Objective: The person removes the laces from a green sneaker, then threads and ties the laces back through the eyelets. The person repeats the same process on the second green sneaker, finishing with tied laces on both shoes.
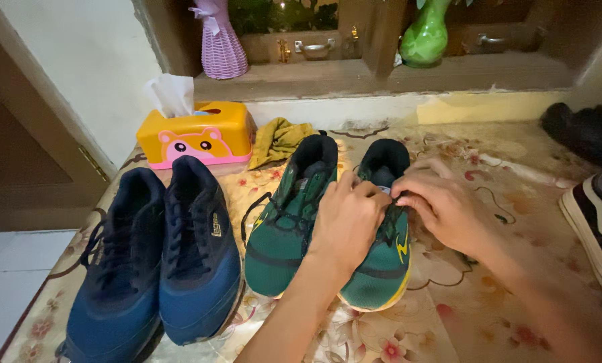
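Note:
Two green sneakers with yellow trim stand side by side in the middle of the table. My left hand (346, 218) and my right hand (442, 205) meet over the right green sneaker (381, 269), fingers pinching its black laces near the tongue. The left green sneaker (284, 222) lies just left of my left hand, its black lace hanging loose on the cloth. A pair of dark blue sneakers (159, 262) sits further left, untouched.
A floral tablecloth (482, 302) covers the table. At the back left stand an orange tissue box (196, 134) and a crumpled yellow-green cloth (277, 140). A black-and-white shoe (600, 222) lies at the right edge, a dark shoe (583, 131) behind it. Purple vase (221, 44) and green vase (423, 37) stand on the sill.

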